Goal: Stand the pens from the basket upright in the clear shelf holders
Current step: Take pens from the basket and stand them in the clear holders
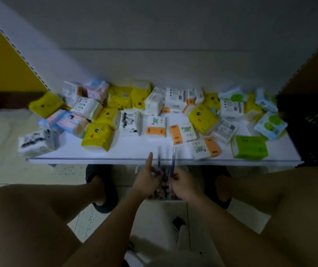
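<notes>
- The left hand (146, 180) is below the front edge of the shelf (100, 158). Its fingers are curled around a dark pen (159, 158), and one finger points straight up.
- The right hand (181, 183) is just beside the left one. It pinches a second pen (173, 158) near the lower end.
- Both pens stand nearly upright and their tips rise in front of the shelf edge. They are blurred.
- Between and under the hands is a container (161, 190) with more pens. It is mostly hidden, so its kind cannot be told.
- Many tissue packs (156, 126) lie scattered on the shelf, yellow, white, orange, green and blue.
- A black crate (308, 130) stands at the right end of the shelf.
- The person squats, with dark shoes (104, 191) on the tiled floor (154, 218).
</notes>
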`<state>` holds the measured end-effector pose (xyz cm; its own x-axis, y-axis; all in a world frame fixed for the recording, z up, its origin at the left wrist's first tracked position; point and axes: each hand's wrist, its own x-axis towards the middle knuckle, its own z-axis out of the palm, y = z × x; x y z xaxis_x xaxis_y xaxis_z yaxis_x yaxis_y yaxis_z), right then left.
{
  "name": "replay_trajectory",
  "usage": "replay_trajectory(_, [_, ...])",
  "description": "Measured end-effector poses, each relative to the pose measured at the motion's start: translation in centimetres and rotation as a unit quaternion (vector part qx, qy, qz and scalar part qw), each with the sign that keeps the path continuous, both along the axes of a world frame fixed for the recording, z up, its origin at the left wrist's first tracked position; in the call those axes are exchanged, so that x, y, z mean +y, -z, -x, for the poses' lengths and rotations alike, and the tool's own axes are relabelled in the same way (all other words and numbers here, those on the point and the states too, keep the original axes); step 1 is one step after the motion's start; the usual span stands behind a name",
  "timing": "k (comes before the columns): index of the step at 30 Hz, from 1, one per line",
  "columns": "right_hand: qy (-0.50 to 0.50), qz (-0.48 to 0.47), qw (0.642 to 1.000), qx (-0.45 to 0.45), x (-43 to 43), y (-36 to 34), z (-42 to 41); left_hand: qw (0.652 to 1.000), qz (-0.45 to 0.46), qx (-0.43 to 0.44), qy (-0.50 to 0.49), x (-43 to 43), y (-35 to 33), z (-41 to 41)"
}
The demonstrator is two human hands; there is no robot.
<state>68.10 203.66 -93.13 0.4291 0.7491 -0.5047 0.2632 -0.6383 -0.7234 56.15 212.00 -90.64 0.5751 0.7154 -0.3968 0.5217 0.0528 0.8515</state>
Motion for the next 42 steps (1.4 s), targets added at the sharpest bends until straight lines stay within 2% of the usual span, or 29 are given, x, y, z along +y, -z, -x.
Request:
replay_trajectory(2, [0.032, -0.062, 0.997, 0.020, 0.7, -3.1, 0.1, 0.998, 0.001, -0.052, -0.036, 0.5, -2.4, -0.1])
replay_trajectory(7, [0.017, -0.177, 0.980, -0.083, 2.1, -9.3, -1.1, 0.989, -0.063, -0.118, -0.066, 2.2, -8.4, -0.7])
replay_trajectory(10, [0.017, -0.243, 0.967, -0.072, 3.1, -14.4, -1.6, 0.978, -0.109, -0.163, -0.068, 3.1, -13.8, -1.8])
replay_trajectory(14, [0.003, -0.326, 0.940, -0.102, 4.3, -23.1, -2.2, 0.952, -0.192, -0.215, -0.098, 4.5, -22.0, -2.7])
replay_trajectory(20, [-0.031, -0.421, 0.892, -0.163, 5.9, -33.9, -2.8, 0.898, -0.305, -0.313, -0.058, 5.2, -33.5, -2.6])
replay_trajectory(26, [-0.042, -0.484, 0.860, -0.152, 7.1, -41.9, -3.5, 0.853, -0.436, -0.286, 0.004, 6.0, -41.9, -2.4])
replay_trajectory(30, [-0.044, -0.501, 0.844, -0.187, 8.1, -45.9, -4.5, 0.853, -0.430, -0.293, 0.027, 7.6, -46.2, -3.3])
replay_trajectory(33, [-0.035, -0.498, 0.839, -0.216, 9.0, -48.5, -5.7, 0.838, -0.469, -0.278, 0.034, 8.8, -48.7, -4.3])
replay_trajectory(37, [-0.004, -0.520, 0.834, -0.185, 10.4, -51.5, -7.6, 0.829, -0.486, -0.277, 0.017, 10.7, -51.4, -5.9])
replay_trajectory(42, [0.000, -0.531, 0.805, -0.266, 12.8, -54.1, -10.3, 0.809, -0.525, -0.263, -0.005, 12.9, -53.4, -8.4])
